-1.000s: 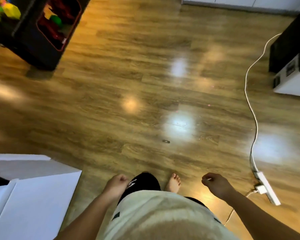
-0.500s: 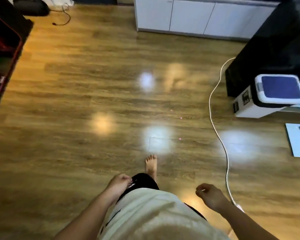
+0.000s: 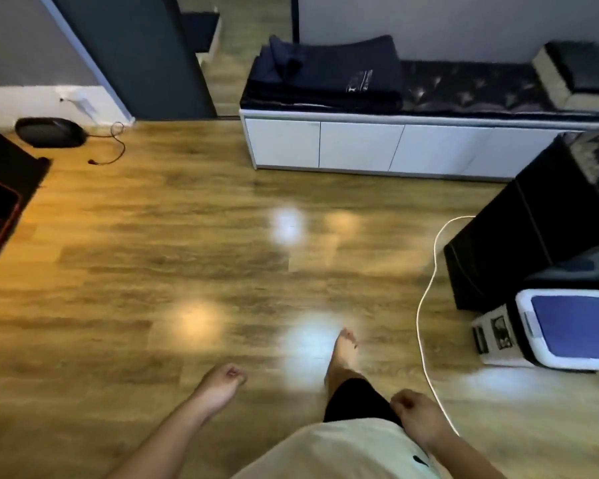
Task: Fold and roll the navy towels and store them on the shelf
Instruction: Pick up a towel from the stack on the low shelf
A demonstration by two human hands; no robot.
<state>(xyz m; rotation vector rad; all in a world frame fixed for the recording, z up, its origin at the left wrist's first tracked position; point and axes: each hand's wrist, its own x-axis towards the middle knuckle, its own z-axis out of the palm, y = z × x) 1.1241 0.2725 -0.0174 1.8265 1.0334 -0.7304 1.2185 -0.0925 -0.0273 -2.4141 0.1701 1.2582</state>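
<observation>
A stack of navy towels (image 3: pixel 329 76) lies on the left end of a low white bench cabinet (image 3: pixel 360 146) against the far wall, with one crumpled towel on top. Low in the view, my left hand (image 3: pixel 222 385) hangs with its fingers curled and nothing in it. My right hand (image 3: pixel 417 414) is beside my hip, loosely fisted and holding nothing. Both hands are far from the towels, across the wooden floor. One bare foot (image 3: pixel 343 350) is stepped forward.
A white cable (image 3: pixel 426 299) runs along the floor on the right, beside a black box (image 3: pixel 533 229) and a white and blue device (image 3: pixel 567 330). A dark pan-shaped object with a cord (image 3: pixel 49 133) lies at far left. A dark door (image 3: pixel 142 53) stands open.
The view has tilted up and forward as I walk; the bench with the navy towels has come into sight. Both hands have stayed at my sides, holding nothing.
</observation>
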